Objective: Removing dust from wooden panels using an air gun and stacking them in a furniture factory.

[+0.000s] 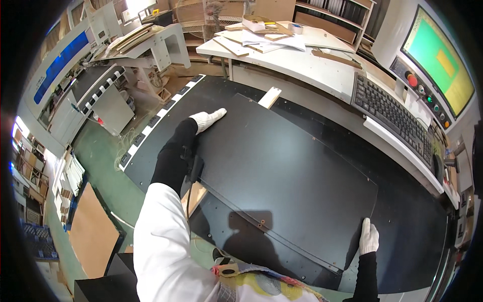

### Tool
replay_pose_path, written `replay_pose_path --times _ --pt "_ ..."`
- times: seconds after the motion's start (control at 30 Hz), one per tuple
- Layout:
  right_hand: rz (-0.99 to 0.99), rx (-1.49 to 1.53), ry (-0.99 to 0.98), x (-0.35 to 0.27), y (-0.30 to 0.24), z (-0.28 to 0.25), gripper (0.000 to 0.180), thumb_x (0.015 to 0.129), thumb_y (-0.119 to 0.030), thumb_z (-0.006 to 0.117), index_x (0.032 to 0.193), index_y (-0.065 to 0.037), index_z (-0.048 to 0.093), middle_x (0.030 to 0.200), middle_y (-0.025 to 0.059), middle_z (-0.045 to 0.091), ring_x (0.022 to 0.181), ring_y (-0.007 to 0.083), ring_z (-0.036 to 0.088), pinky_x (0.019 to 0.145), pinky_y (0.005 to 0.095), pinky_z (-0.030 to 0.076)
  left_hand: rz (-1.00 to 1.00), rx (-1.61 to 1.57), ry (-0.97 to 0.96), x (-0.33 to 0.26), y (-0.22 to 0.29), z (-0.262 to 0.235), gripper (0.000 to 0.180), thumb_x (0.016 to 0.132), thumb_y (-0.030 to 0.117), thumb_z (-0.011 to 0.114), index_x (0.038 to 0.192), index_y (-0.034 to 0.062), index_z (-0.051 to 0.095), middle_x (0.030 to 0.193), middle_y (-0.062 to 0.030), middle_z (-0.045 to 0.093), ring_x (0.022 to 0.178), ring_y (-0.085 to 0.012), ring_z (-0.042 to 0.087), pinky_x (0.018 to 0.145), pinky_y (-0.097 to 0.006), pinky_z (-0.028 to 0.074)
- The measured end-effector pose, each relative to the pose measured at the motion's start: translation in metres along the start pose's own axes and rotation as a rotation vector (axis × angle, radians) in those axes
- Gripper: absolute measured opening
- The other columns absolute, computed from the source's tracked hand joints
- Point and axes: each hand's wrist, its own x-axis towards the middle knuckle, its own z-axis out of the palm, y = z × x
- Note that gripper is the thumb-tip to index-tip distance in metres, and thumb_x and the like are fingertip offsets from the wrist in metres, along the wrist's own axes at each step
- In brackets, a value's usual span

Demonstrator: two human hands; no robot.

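Observation:
A large dark panel [287, 161] lies at a slant on a black machine table [407, 226]. My left hand [208, 120], in a white knitted glove, rests at the panel's far left edge with its fingers stretched out. At the panel's right edge is my right hand [370, 237], in the same kind of glove, closed against that edge; some of its fingers are hidden. A pale wooden strip [270, 97] shows beyond the panel's far edge. Another pale wooden piece [194, 198] shows beside its near left corner.
Beyond the table, a white worktop [302, 65] carries papers and board offcuts. A keyboard [392, 118] and a control screen [440, 60] with buttons stand at right. A brown board [93, 231] leans at lower left. Black-and-white striped edging [161, 118] borders the table's left side.

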Motion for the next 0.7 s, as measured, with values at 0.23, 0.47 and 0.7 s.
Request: replay_pose_path --times 0.23,0.47,0.7 --pt "-0.028 -0.022 0.305 0.007 0.006 0.018 0.062 0.093 -0.053 0.048 0.098 0.007 0.065 0.095 0.0271 0.066 0.092 0.0423 0.061 0.081 0.0444 0.045 0.004 -0.037 -0.061 -0.011 -0.001 0.004 0.096 0.078 0.081 0.044 0.116 -0.0040 0.065 0.116 -0.0228 0.065 0.113 -0.0331 0.060 0.099 -0.034 0.040" --pt "0.342 1.003 -0.170 0.008 0.018 -0.025 0.062 0.089 -0.050 0.062 0.110 0.009 0.060 0.093 0.0080 0.063 0.078 0.0167 0.058 0.071 0.0311 0.048 -0.001 0.002 0.021 -0.096 0.018 0.005 0.092 0.080 0.075 0.049 0.120 -0.0073 0.061 0.112 -0.0233 0.066 0.104 -0.0300 0.064 0.093 -0.033 0.044" --pt "0.052 0.811 0.215 0.000 0.074 -0.093 0.063 0.096 -0.051 0.051 0.107 0.010 0.060 0.098 0.0092 0.063 0.083 0.0162 0.057 0.078 0.0306 0.046 0.272 -0.297 0.313 -0.134 0.043 0.037 0.080 0.075 0.058 0.068 0.127 -0.0019 0.055 0.112 -0.0174 0.066 0.103 -0.0264 0.063 0.093 -0.034 0.046"
